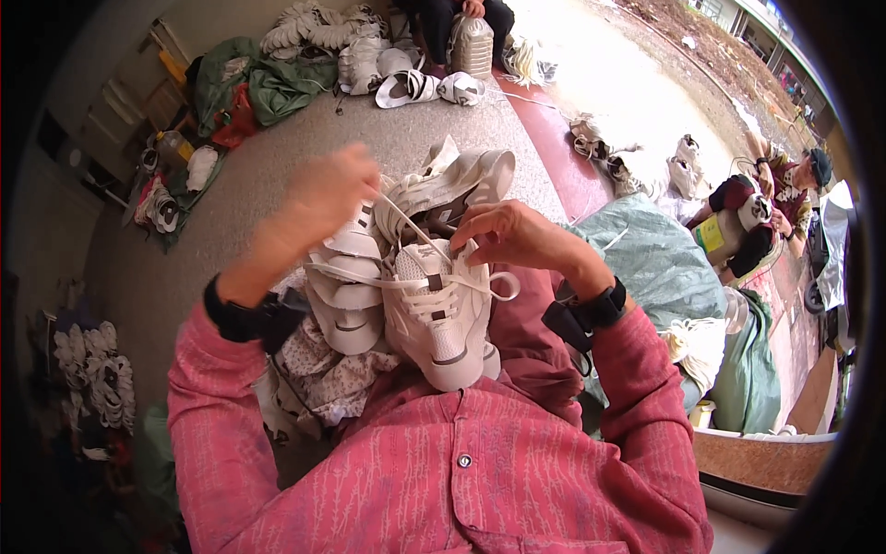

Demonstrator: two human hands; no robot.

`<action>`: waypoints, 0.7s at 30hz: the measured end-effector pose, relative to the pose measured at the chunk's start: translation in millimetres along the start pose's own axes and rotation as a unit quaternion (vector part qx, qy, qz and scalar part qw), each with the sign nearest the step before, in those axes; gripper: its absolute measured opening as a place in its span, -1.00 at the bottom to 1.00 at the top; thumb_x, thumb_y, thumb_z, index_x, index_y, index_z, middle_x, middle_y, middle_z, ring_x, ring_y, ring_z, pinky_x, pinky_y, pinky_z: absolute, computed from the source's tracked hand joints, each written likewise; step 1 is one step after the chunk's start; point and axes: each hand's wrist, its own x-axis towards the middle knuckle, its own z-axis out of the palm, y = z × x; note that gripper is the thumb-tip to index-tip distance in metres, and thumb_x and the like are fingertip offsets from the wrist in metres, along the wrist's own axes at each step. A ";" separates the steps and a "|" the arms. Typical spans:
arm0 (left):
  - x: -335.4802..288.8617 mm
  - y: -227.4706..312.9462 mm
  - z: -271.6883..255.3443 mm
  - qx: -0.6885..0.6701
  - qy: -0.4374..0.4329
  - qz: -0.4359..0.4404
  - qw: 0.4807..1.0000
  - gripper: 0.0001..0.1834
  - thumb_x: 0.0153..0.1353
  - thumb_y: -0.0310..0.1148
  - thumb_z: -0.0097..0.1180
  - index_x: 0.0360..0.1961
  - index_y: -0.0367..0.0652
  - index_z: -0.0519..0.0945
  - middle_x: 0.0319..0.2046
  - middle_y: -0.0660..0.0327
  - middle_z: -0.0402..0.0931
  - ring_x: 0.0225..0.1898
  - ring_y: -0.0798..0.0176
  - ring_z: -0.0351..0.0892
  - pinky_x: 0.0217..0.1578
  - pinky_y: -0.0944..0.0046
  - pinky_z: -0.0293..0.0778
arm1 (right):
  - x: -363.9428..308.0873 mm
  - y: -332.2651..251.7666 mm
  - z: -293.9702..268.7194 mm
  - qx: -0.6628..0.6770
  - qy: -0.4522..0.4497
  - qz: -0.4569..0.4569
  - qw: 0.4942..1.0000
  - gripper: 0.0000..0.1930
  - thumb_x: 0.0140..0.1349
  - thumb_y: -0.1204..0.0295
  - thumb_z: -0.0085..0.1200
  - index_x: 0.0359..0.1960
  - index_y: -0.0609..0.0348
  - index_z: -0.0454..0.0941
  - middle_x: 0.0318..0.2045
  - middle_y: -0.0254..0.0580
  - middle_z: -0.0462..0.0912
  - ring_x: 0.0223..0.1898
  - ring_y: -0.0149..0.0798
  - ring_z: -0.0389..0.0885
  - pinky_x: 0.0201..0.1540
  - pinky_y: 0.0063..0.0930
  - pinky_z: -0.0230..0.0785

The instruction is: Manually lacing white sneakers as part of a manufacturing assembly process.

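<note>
A pale sneaker (441, 319) rests on my lap, toe toward me, with its white lace partly threaded. My left hand (337, 194), smeared by motion, is closed and raised to the left of the shoe's opening. From its fingers a taut shoelace (415, 224) runs down to the upper eyelets. My right hand (521, 238) has its fingers curled round the eyelet edge at the shoe's opening; part of the grip is hidden. A loose lace loop hangs to the shoe's right. More pale sneakers (346, 309) lie against it on the left, and others (466, 180) beyond.
A green sack (651, 258) bulges at my right, with a bundle of white laces (694, 349) beside it. Shoes (429, 90) lie on the far floor near a seated person. Another person (771, 208) handles a shoe at the right. Strung shoes (97, 369) sit at left.
</note>
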 end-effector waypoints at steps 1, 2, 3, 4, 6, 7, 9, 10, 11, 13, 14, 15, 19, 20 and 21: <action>0.5 -7.6 -14.7 0.017 0.047 -0.028 0.998 -0.93 0.10 -0.41 0.15 -0.43 -0.17 0.57 -0.40 0.12 0.47 -0.35 0.04 0.53 -0.31 0.15 0.43 | -1.4 -0.9 -0.6 0.001 0.004 0.002 1.000 -0.73 0.04 0.53 0.28 -0.17 0.12 0.67 -0.32 -0.32 0.57 -0.33 -0.35 0.53 -0.27 -0.47 0.40; -4.6 -18.7 -26.7 0.020 0.046 -0.027 0.998 -0.93 0.10 -0.41 0.15 -0.43 -0.17 0.57 -0.40 0.12 0.47 -0.35 0.04 0.53 -0.31 0.15 0.43 | -0.7 -2.9 -0.9 -0.001 0.003 -0.006 1.000 -0.75 0.05 0.54 0.27 -0.18 0.12 0.67 -0.32 -0.31 0.58 -0.34 -0.35 0.54 -0.27 -0.46 0.41; -8.1 -30.5 -36.5 0.028 0.063 -0.085 0.994 -0.93 0.09 -0.41 0.17 -0.42 -0.17 0.57 -0.40 0.13 0.47 -0.36 0.08 0.53 -0.32 0.16 0.42 | -0.7 -4.0 -1.8 -0.003 0.003 -0.010 1.000 -0.76 0.06 0.55 0.26 -0.19 0.13 0.67 -0.31 -0.30 0.58 -0.35 -0.35 0.54 -0.26 -0.46 0.42; -8.9 -36.5 -40.9 0.034 0.080 -0.143 0.986 -0.92 0.09 -0.41 0.18 -0.42 -0.18 0.57 -0.41 0.14 0.46 -0.37 0.12 0.53 -0.32 0.18 0.42 | -1.3 -5.5 -2.7 -0.004 0.007 -0.010 1.000 -0.76 0.06 0.55 0.26 -0.19 0.13 0.67 -0.31 -0.30 0.58 -0.35 -0.35 0.54 -0.26 -0.46 0.42; -14.8 -32.0 -30.0 0.011 0.050 -0.142 0.988 -0.91 0.08 -0.42 0.19 -0.40 -0.19 0.57 -0.39 0.14 0.46 -0.35 0.14 0.53 -0.29 0.20 0.43 | -0.5 -9.5 -3.1 0.030 -0.015 0.019 0.999 -0.75 0.10 0.58 0.21 -0.15 0.15 0.65 -0.31 -0.28 0.58 -0.36 -0.37 0.54 -0.24 -0.48 0.43; -19.4 -27.3 -21.4 -0.014 0.019 -0.144 0.989 -0.89 0.07 -0.43 0.20 -0.38 -0.20 0.57 -0.38 0.15 0.47 -0.32 0.16 0.53 -0.26 0.22 0.43 | -2.1 -7.9 -1.4 0.029 -0.015 0.016 0.999 -0.75 0.10 0.58 0.21 -0.15 0.15 0.65 -0.31 -0.28 0.58 -0.36 -0.37 0.54 -0.24 -0.48 0.43; -21.7 -7.8 1.5 -0.107 0.037 0.002 0.994 -0.84 0.05 -0.44 0.23 -0.31 -0.20 0.57 -0.30 0.15 0.50 -0.19 0.12 0.51 -0.12 0.22 0.41 | -10.6 2.6 6.2 0.093 0.050 0.013 0.994 -0.73 0.11 0.58 0.18 -0.10 0.21 0.61 -0.26 -0.30 0.61 -0.34 -0.41 0.54 -0.18 -0.54 0.43; -20.5 7.8 10.1 -0.145 0.031 0.038 0.988 -0.81 0.04 -0.44 0.24 -0.28 -0.20 0.56 -0.27 0.15 0.50 -0.13 0.11 0.48 -0.05 0.21 0.38 | -18.1 7.8 11.3 0.091 0.049 0.015 0.995 -0.73 0.11 0.58 0.18 -0.10 0.21 0.61 -0.26 -0.30 0.61 -0.34 -0.41 0.54 -0.18 -0.54 0.43; -18.2 22.1 17.0 -0.183 0.027 0.073 0.980 -0.78 0.03 -0.45 0.26 -0.26 -0.20 0.56 -0.23 0.14 0.51 -0.08 0.09 0.46 0.01 0.19 0.35 | -27.9 10.9 17.7 0.208 0.121 0.074 0.968 -0.72 0.12 0.58 0.14 -0.09 0.25 0.58 -0.25 -0.30 0.61 -0.31 -0.42 0.54 -0.16 -0.55 0.42; -15.7 33.2 33.8 -0.217 0.011 0.118 0.969 -0.78 0.03 -0.44 0.26 -0.26 -0.18 0.58 -0.19 0.15 0.52 -0.04 0.08 0.43 0.04 0.17 0.33 | -44.7 11.9 23.1 0.329 0.181 0.119 0.919 -0.73 0.13 0.58 0.02 -0.11 0.31 0.53 -0.23 -0.30 0.61 -0.23 -0.44 0.56 -0.13 -0.56 0.40; -12.7 36.7 40.7 -0.233 0.000 0.136 0.963 -0.79 0.05 -0.43 0.25 -0.26 -0.18 0.58 -0.18 0.15 0.52 -0.04 0.08 0.43 0.04 0.17 0.33 | -53.2 9.1 22.3 0.327 0.179 0.122 0.920 -0.73 0.13 0.58 0.02 -0.11 0.31 0.53 -0.23 -0.30 0.61 -0.23 -0.44 0.56 -0.13 -0.56 0.40; -13.1 37.4 47.5 -0.234 0.003 0.130 0.963 -0.79 0.05 -0.43 0.25 -0.26 -0.18 0.58 -0.18 0.15 0.52 -0.04 0.08 0.43 0.04 0.17 0.33 | -59.6 4.7 22.2 0.340 0.154 0.154 0.915 -0.72 0.12 0.57 0.03 -0.10 0.30 0.53 -0.25 -0.31 0.59 -0.22 -0.46 0.54 -0.11 -0.57 0.40; -10.2 34.3 68.0 -0.262 -0.068 0.110 0.956 -0.83 0.08 -0.36 0.23 -0.33 -0.18 0.56 -0.22 0.17 0.46 -0.05 0.11 0.40 0.04 0.19 0.29 | -71.0 -20.8 29.9 0.254 0.110 0.221 0.935 -0.72 0.12 0.45 0.20 -0.14 0.30 0.54 -0.33 -0.36 0.57 -0.28 -0.50 0.52 -0.19 -0.60 0.40; -7.6 33.0 71.2 -0.280 -0.090 0.104 0.950 -0.83 0.09 -0.33 0.23 -0.35 -0.18 0.56 -0.23 0.18 0.43 -0.05 0.13 0.38 0.04 0.20 0.28 | -73.7 -22.9 32.1 0.202 0.094 0.236 0.946 -0.72 0.14 0.42 0.24 -0.15 0.30 0.55 -0.35 -0.36 0.58 -0.30 -0.51 0.52 -0.22 -0.60 0.41; -6.6 32.3 74.0 -0.279 -0.091 0.106 0.950 -0.83 0.09 -0.33 0.23 -0.35 -0.18 0.56 -0.23 0.18 0.43 -0.05 0.13 0.38 0.04 0.20 0.28 | -76.7 -14.4 38.5 0.213 0.113 0.241 0.940 -0.73 0.18 0.40 0.25 -0.16 0.31 0.56 -0.39 -0.37 0.57 -0.34 -0.54 0.51 -0.30 -0.63 0.39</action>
